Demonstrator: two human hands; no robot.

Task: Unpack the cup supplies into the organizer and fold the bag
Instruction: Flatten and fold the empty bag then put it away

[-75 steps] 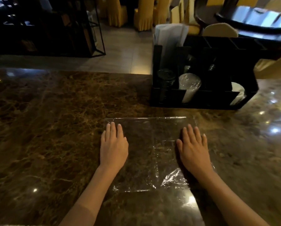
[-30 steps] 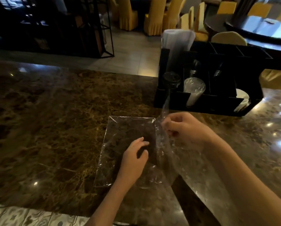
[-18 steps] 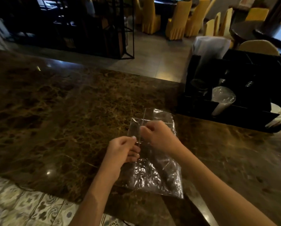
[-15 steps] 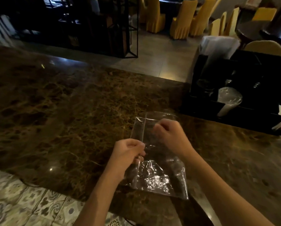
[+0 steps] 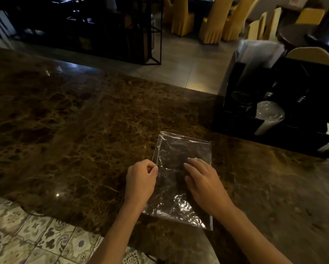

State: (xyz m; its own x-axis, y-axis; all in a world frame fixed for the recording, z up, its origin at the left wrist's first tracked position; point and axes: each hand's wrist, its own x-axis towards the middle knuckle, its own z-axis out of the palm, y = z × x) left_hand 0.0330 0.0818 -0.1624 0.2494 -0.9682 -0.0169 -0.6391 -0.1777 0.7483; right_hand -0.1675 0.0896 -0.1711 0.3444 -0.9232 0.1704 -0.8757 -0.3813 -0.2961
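The left hand (image 5: 141,181) is curled into a loose fist, thumb and forefinger pinched together at the left edge of the clear plastic bag (image 5: 180,168); whether film actually lies between the two fingertips cannot be told. The right hand (image 5: 203,184) is spread flat, palm down, fingers extended and slightly apart, pressing on the right half of the bag. The bag lies flat on the brown marble counter (image 5: 74,130) as a narrow upright rectangle, its lower part wrinkled and catching light, with a horizontal crease across its middle. Its near edge lies close to the counter's front edge, beyond which a patterned tile floor (image 5: 26,235) shows. The black organizer (image 5: 274,130) stands at the far right of the counter, well apart from the bag, and holds a stack of clear cups (image 5: 268,117) lying tilted in one front compartment and dark lids (image 5: 242,100) in the compartment to its left; white sleeves (image 5: 259,54) stand upright at its rear left corner. The counter to the left of the bag and beyond it is open marble, as is the strip between the bag and the organizer.
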